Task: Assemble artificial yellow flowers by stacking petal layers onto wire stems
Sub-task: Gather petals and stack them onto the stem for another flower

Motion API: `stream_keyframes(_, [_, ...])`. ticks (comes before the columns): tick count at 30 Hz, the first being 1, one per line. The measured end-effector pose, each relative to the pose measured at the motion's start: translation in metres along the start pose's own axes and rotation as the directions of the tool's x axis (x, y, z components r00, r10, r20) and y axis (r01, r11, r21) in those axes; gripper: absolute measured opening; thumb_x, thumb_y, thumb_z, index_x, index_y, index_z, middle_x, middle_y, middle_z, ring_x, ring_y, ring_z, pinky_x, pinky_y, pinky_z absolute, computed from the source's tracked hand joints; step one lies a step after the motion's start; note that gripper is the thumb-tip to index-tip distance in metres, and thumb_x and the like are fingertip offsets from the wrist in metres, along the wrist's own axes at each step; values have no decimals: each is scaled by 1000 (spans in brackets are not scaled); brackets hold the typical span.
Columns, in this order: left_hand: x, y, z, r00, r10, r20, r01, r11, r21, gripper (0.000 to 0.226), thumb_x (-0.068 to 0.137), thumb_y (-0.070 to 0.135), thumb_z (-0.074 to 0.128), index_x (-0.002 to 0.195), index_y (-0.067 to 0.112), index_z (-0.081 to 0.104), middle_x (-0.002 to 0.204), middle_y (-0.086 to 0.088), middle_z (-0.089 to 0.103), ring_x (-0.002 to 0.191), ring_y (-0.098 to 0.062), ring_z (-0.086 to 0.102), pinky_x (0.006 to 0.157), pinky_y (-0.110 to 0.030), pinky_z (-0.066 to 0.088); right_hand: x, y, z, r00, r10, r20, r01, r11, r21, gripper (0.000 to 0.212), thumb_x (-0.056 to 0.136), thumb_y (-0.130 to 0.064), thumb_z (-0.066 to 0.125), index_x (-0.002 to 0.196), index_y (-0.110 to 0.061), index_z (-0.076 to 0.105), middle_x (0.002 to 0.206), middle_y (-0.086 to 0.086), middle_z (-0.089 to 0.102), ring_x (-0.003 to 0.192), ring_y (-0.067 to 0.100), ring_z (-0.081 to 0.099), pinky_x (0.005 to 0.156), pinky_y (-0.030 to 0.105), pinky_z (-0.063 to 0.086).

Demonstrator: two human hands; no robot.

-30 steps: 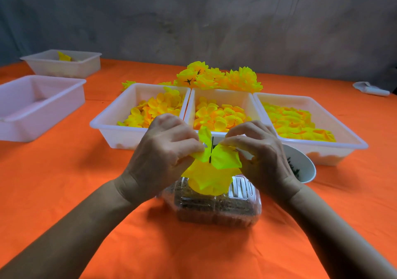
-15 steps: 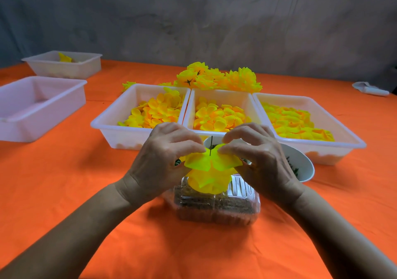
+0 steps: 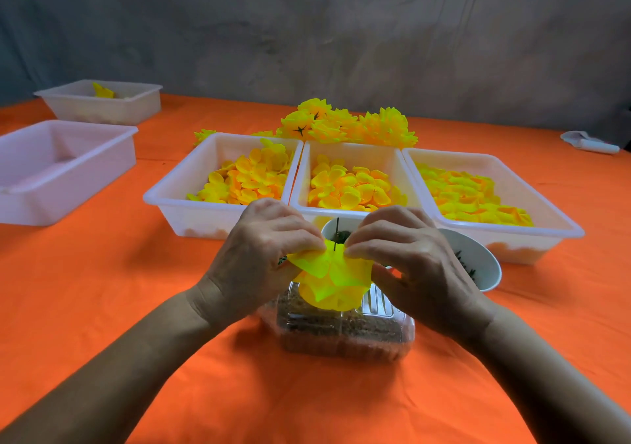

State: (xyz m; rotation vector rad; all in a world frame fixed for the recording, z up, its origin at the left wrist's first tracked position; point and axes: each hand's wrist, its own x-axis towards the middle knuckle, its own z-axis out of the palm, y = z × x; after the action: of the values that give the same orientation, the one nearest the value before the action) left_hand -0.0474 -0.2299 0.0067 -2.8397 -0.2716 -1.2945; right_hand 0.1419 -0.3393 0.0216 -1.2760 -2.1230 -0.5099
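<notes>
A half-built yellow flower of stacked petal layers hangs on a thin dark wire stem above a clear plastic box. My left hand pinches the top petal layer at its left side. From the right, my right hand pinches the same layer close to the stem. The stem's tip pokes up between my fingertips. Three white trays hold loose yellow petals: the left tray, the middle tray and the right tray.
A pile of finished yellow flowers lies behind the trays. Behind my hands stand a white cup and a white bowl with dark green bits. Two more white trays sit at the far left. The orange cloth covers the table.
The upper petal layer has slid down the stem onto the lower layers. Both hands moved down with it, and more of the stem tip now shows.
</notes>
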Motion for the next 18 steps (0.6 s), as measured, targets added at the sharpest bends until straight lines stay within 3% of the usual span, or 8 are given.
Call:
stream_keyframes(6, [0, 0, 1, 1000, 26, -8, -26, 1000, 18, 10, 80, 15, 66, 79, 10, 75, 88, 2, 73, 86, -17, 58, 80, -37, 43, -3, 0, -2, 1000, -13, 25, 12, 1000, 22, 28, 91, -16, 48, 85, -11, 75, 92, -6, 72, 91, 24, 64, 76, 45, 47])
stream_keyframes(13, [1, 2, -3, 997, 73, -2, -73, 995, 62, 18, 84, 17, 60, 79, 9, 75, 88, 1, 73, 81, -23, 65, 80, -39, 45, -5, 4, 4, 999, 47, 19, -49, 995, 88, 19, 83, -1, 58, 83, -11, 74, 92, -7, 72, 93, 19, 64, 78, 43, 47])
stream_keyframes(18, [1, 4, -3, 995, 96, 14, -97, 991, 88, 4, 73, 8, 74, 77, 7, 75, 90, -2, 73, 81, -26, 66, 79, -44, 48, -2, 6, 6, 996, 77, 44, -81, 991, 105, 21, 79, 3, 59, 81, -11, 74, 89, -7, 72, 93, 17, 64, 79, 43, 47])
